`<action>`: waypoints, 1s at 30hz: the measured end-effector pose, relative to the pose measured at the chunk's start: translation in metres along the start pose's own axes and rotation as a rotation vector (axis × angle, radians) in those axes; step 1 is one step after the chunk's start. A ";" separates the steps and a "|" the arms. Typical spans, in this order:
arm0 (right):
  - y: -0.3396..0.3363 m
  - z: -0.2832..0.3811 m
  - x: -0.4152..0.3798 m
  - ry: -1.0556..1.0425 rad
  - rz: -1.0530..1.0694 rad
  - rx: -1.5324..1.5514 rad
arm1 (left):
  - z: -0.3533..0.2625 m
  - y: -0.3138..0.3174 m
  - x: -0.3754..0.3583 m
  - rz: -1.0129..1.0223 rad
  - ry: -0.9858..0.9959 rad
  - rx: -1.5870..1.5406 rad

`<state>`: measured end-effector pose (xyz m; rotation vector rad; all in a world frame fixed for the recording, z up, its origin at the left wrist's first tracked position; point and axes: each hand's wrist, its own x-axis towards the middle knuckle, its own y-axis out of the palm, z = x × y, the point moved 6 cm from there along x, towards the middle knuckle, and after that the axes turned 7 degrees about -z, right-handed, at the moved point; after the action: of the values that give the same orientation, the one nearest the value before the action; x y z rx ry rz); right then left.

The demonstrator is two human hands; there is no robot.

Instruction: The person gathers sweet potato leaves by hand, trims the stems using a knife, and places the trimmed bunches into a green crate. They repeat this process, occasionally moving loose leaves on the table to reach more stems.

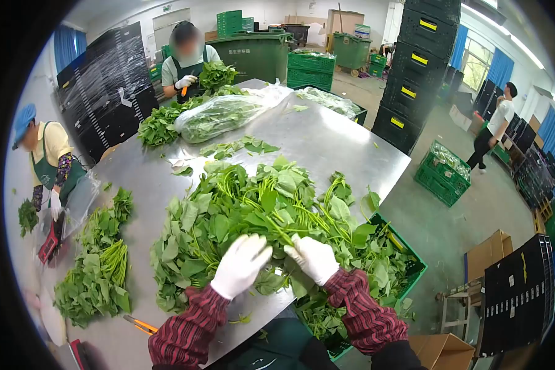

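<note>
A big heap of leafy green stems (pixel 228 209) covers the near part of the metal table. At its front edge, my white-gloved left hand (pixel 242 265) is held over the leaves with its fingers stretched out. My right hand (pixel 313 258), also gloved in white, is closed on leafy green stems (pixel 280 231) that point up and left from its fingers. Below and to the right, a green crate (pixel 420 266) is filled with more of the same greens, partly hidden by my right forearm.
On the metal table (pixel 351 145) lie an orange-handled tool (pixel 140 325), a second pile of greens (pixel 95 265) and a plastic bag of greens (pixel 222 117). Two co-workers stand across and to the left. Stacked black crates (pixel 407 92) rise beyond the right corner.
</note>
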<state>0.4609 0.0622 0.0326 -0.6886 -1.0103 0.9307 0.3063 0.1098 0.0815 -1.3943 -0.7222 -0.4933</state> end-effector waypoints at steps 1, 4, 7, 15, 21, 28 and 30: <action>-0.002 0.006 -0.002 -0.013 0.005 0.008 | 0.016 0.008 0.004 -0.060 -0.119 -0.055; -0.032 0.001 -0.008 0.010 -0.137 0.037 | 0.057 0.041 -0.021 0.061 -0.292 -0.028; -0.098 -0.042 -0.001 0.274 -0.379 0.228 | 0.054 0.036 -0.021 0.094 -0.213 -0.074; -0.021 -0.110 0.005 0.767 0.220 -0.030 | 0.049 0.032 -0.037 0.142 -0.146 -0.068; 0.020 -0.069 0.011 0.495 0.401 -0.263 | 0.048 0.039 -0.042 0.186 -0.190 -0.045; 0.017 -0.124 -0.004 0.544 0.354 -0.080 | 0.049 0.031 -0.045 0.129 -0.170 -0.115; 0.012 -0.134 -0.008 0.583 0.331 -0.022 | 0.040 0.020 -0.032 0.113 -0.149 -0.128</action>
<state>0.5786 0.0518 -0.0323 -1.0894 -0.3947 0.9222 0.2917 0.1491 0.0454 -1.5951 -0.7373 -0.3546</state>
